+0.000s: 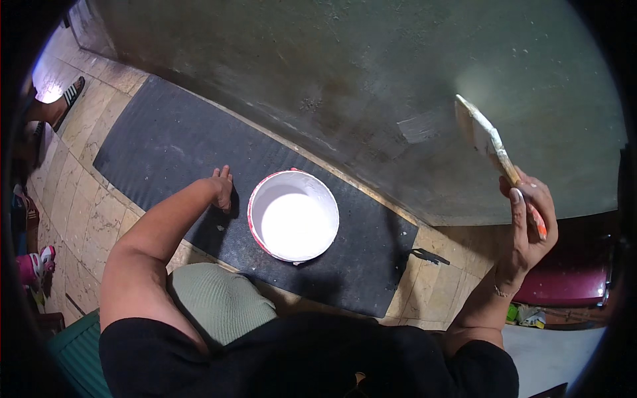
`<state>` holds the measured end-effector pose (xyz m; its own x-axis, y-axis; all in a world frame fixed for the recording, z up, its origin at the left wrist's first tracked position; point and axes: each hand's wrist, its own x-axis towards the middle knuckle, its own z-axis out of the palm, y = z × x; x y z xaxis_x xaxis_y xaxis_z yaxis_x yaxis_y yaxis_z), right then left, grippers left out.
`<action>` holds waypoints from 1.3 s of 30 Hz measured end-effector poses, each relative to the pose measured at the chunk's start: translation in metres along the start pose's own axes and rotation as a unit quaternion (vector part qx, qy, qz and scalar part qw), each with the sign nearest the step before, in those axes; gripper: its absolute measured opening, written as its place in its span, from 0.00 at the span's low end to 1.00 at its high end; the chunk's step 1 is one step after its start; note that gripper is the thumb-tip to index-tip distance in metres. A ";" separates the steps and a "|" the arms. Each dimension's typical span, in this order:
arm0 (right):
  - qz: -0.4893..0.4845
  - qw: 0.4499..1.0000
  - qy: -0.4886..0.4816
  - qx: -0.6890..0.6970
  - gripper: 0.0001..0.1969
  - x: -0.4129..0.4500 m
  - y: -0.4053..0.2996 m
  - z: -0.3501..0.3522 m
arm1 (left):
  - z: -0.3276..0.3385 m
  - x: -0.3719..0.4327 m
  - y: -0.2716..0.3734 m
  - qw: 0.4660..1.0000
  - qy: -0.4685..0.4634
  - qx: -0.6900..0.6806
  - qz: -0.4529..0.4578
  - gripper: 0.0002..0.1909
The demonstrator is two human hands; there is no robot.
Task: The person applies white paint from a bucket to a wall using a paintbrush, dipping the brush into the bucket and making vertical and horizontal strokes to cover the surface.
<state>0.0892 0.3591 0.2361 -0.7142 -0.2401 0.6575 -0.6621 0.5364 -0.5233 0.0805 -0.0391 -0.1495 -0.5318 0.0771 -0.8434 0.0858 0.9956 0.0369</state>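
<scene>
A paintbrush (492, 138) with white paint on its bristles and an orange-tipped handle is gripped in my right hand (531, 214). Its bristle end points up toward a dark, greenish wall (348, 74), where a paler smear (417, 128) shows left of the brush; whether the bristles touch the wall I cannot tell. A round bucket of white paint (298, 226), its rim marked with red, stands on a dark ribbed mat (174, 134). To the left of the bucket, my left hand (222, 190) hangs over the mat, holding nothing, fingers somewhat apart.
Marble-look tiles (99, 214) surround the mat, and a dark strap (430, 256) lies at its right end. Another person's sandalled foot (67, 104) is at the far left. Pink and white shoes (37, 266) sit lower left, near a green ribbed surface (79, 353). A glossy maroon object (567, 281) stands at right.
</scene>
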 end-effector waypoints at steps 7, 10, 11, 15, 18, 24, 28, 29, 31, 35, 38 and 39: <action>0.036 0.959 -0.266 -0.095 0.07 -0.052 0.072 0.089 | -0.001 0.000 0.000 1.000 -0.007 0.000 -0.011 0.62; 0.032 0.946 -0.297 -0.130 0.07 -0.073 0.131 0.107 | -0.009 -0.003 0.000 1.000 0.017 0.005 0.025 0.62; 0.017 0.937 -0.314 -0.155 0.07 -0.071 0.139 0.109 | -0.008 -0.004 -0.002 1.000 0.018 0.005 0.022 0.62; 0.043 0.951 -0.279 -0.123 0.06 -0.029 0.102 0.086 | -0.001 -0.002 -0.002 1.000 0.017 0.010 0.021 0.62; 0.024 0.978 -0.178 -0.104 0.07 0.009 0.045 0.055 | 0.006 -0.005 -0.006 1.000 0.008 -0.005 0.011 0.62; -0.067 0.987 -0.094 -0.115 0.07 0.010 -0.016 0.034 | 0.007 0.004 -0.004 1.000 0.005 0.007 0.008 0.63; 0.012 0.949 -0.286 -0.136 0.05 -0.027 0.046 0.104 | 0.000 -0.005 -0.003 1.000 0.001 -0.004 0.008 0.63; 0.013 0.945 -0.302 -0.126 0.06 -0.039 0.074 0.117 | -0.003 -0.005 -0.001 1.000 0.005 -0.002 0.009 0.63; 0.007 0.932 -0.332 -0.148 0.09 -0.057 0.120 0.133 | -0.008 -0.003 0.001 1.000 0.008 0.006 0.017 0.63; 0.028 0.950 -0.288 -0.114 0.07 -0.038 0.126 0.134 | -0.006 -0.008 -0.001 1.000 0.002 0.010 0.014 0.63; -0.001 0.977 -0.189 -0.095 0.06 0.002 0.060 0.104 | -0.001 -0.008 -0.002 1.000 0.004 -0.016 0.018 0.62; -0.022 0.984 -0.153 -0.088 0.06 0.009 0.039 0.097 | 0.006 -0.008 -0.005 1.000 -0.007 -0.016 0.006 0.62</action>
<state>0.0348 0.2995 0.1694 -0.7383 -0.4837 0.4700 -0.6635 0.6457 -0.3778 0.0893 -0.0445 -0.1456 -0.5183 0.0876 -0.8507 0.0651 0.9959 0.0629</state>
